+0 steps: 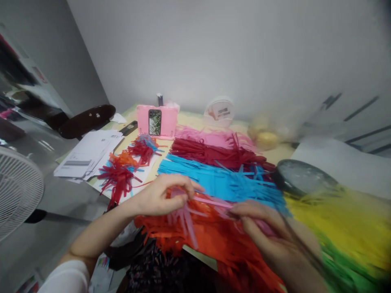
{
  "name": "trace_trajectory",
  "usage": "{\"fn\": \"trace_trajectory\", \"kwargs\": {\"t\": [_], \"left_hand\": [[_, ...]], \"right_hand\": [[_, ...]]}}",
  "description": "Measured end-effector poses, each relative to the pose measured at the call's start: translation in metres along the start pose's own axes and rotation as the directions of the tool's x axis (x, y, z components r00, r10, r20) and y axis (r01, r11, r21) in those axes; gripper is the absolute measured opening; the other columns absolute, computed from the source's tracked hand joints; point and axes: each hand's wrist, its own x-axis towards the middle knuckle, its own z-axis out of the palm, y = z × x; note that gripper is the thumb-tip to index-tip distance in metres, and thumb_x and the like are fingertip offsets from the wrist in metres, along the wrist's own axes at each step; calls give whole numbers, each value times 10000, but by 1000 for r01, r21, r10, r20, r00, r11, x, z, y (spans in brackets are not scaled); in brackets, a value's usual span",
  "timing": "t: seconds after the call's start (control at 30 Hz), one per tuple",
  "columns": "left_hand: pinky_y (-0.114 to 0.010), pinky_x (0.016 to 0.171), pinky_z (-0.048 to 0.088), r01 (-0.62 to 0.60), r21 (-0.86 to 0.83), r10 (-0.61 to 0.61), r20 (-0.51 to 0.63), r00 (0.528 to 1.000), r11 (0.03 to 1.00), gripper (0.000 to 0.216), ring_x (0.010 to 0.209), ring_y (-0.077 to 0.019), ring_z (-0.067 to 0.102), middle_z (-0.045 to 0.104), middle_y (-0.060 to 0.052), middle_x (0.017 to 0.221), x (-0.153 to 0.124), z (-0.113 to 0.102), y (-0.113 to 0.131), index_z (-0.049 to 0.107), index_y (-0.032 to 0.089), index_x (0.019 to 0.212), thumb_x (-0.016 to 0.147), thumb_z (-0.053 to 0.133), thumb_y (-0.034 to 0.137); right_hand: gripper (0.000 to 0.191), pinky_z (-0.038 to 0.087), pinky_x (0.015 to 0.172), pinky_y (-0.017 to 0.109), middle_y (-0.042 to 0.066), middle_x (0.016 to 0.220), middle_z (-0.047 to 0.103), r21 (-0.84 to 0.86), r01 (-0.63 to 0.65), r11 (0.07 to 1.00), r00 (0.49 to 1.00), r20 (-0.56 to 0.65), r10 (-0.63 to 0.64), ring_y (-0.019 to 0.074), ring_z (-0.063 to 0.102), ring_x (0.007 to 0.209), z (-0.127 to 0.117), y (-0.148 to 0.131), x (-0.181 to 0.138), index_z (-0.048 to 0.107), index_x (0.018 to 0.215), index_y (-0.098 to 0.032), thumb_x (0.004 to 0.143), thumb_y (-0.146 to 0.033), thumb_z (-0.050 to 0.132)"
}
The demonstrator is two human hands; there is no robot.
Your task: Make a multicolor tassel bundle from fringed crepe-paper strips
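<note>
The left hand (160, 199) is pinching a small bundle of pink paper strips (186, 217) between thumb and fingers, with the loose ends of the strips hanging down over the orange strips (214, 240). The right hand (269, 234) is closing its fingertips on the far end of one pink strip, which is stretching between the two hands. Both hands are hovering just above the counter (276, 154), over its near edge. The right hand is blurred, so the exact finger placement cannot be told.

Flat layers of cut paper are lying in rows across the counter: orange nearest, then blue strips (220, 181), then dark red strips (214, 154), then a pink layer (207, 136) farthest back. Yellow and green paper (345, 232) is lying to the right, heavily blurred. A dark round object (301, 177) is sitting just beside the yellow paper.

To the left, finished tassel-like clusters (122, 173) in red, orange and blue are resting on white paper. A pink stand holding a phone (155, 122) is standing upright at the back of the counter. Printed sheets (88, 154) are lying at the left edge, near a white fan (16, 191).
</note>
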Motion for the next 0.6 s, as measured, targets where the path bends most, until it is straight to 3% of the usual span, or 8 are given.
{"fn": "trace_trajectory", "kwargs": {"t": [0.1, 0.2, 0.3, 0.4, 0.47, 0.53, 0.6], "left_hand": [[-346, 1069, 408, -103, 228, 89, 71, 993, 968, 125, 1222, -232, 590, 711, -93, 1208, 9, -9, 15, 710, 181, 920, 896, 602, 238], [-252, 874, 489, -41, 229, -24, 273, 962, 973, 176, 990, -181, 681, 758, -71, 1038, 21, -5, 15, 725, 180, 990, 919, 599, 280], [-234, 757, 478, -38, 352, -68, 286, 956, 935, 184, 805, -154, 669, 752, -59, 872, 25, -1, 4, 722, 164, 911, 931, 580, 280], [-372, 984, 421, -190, 621, 90, 190, 978, 761, 189, 894, -189, 638, 730, -64, 856, 24, 0, -5, 696, 193, 898, 950, 522, 246], [-473, 1116, 305, -271, 698, 207, 177, 962, 663, 231, 935, -191, 631, 727, -48, 840, 22, 0, -6, 687, 226, 895, 963, 467, 208], [-498, 1156, 262, -313, 668, 276, 165, 947, 675, 238, 929, -180, 647, 734, -27, 827, 21, 1, -4, 690, 255, 880, 959, 471, 207], [-497, 1144, 304, -313, 578, 294, 129, 947, 754, 166, 935, -186, 670, 751, -22, 861, 19, 0, -3, 703, 273, 872, 924, 547, 247]], "right_hand": [[221, 580, 652, 222, -19, 759, 756, -31, 229, 973, 970, 88, -226, 147, 729, 672, -5, -3, 6, 709, 838, -281, 819, -118, 560], [249, 580, 689, 225, -12, 778, 750, -64, 359, 931, 928, 131, -349, 139, 727, 694, -6, -7, 6, 682, 896, -272, 834, -79, 538], [249, 576, 737, 217, 9, 864, 760, -98, 421, 902, 898, 187, -399, 138, 732, 783, -9, -5, 5, 679, 989, -263, 856, -98, 548], [298, 549, 910, 305, 53, 1112, 740, -156, 295, 943, 946, 183, -266, 193, 695, 1047, -16, 5, 8, 654, 1181, -261, 895, -232, 576], [313, 498, 1007, 400, 59, 1202, 714, -154, 166, 974, 974, 178, -137, 242, 641, 1167, -18, 10, 16, 668, 1202, -277, 909, -350, 585], [287, 500, 995, 431, 55, 1146, 738, -73, 27, 997, 958, 288, -5, 261, 663, 1123, -14, 10, 26, 724, 1107, -278, 909, -430, 582], [314, 562, 850, 385, 60, 986, 769, 52, -154, 987, 876, 470, 112, 244, 717, 931, -5, 6, 35, 758, 964, -244, 895, -492, 580]]}}
